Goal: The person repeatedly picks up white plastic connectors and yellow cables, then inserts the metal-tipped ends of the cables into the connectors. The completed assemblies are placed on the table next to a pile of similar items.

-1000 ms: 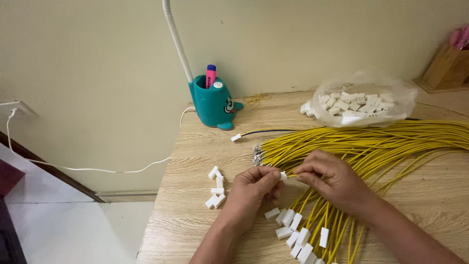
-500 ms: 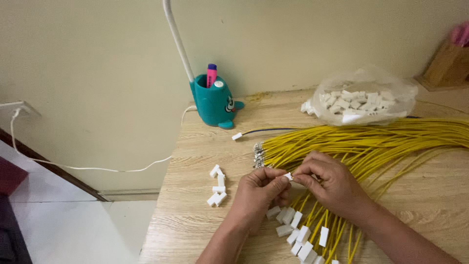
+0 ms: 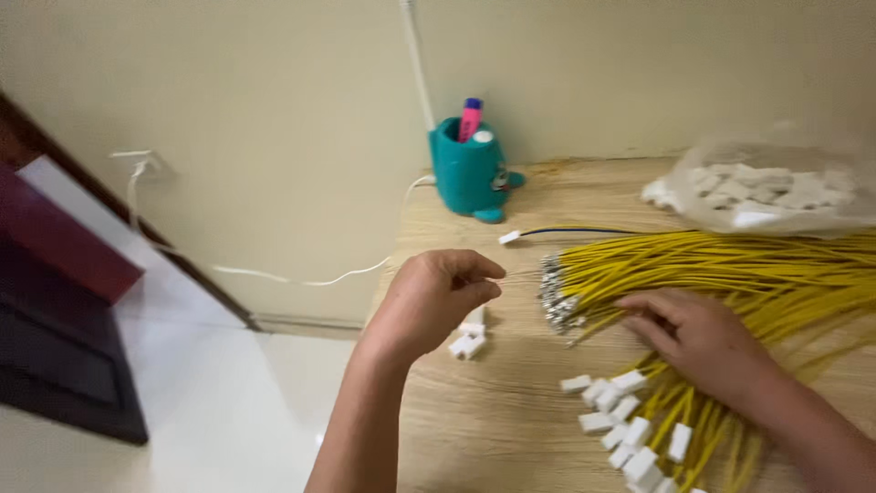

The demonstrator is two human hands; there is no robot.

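My left hand (image 3: 429,301) hovers just above a small pile of white plastic connectors (image 3: 470,345) near the left edge of the wooden table (image 3: 493,429). Its fingers are curled and pinched together, and nothing shows between them. My right hand (image 3: 703,338) lies with spread fingers on a thick bundle of yellow wires (image 3: 730,265), close to the bundle's metal terminal ends (image 3: 555,297). Below that hand lie yellow wires fitted with white connectors (image 3: 630,434).
A clear bag of white connectors (image 3: 776,187) sits at the back right. A teal pen holder (image 3: 467,169) with a pink marker stands against the wall. A dark wire with a white plug (image 3: 566,231) lies beside it. Dark furniture (image 3: 64,347) stands on the floor at left.
The hands, which were together over one wire end with a white connector, have parted. The left moved left above the small connector pile, the right onto the wire bundle. The view swung left.
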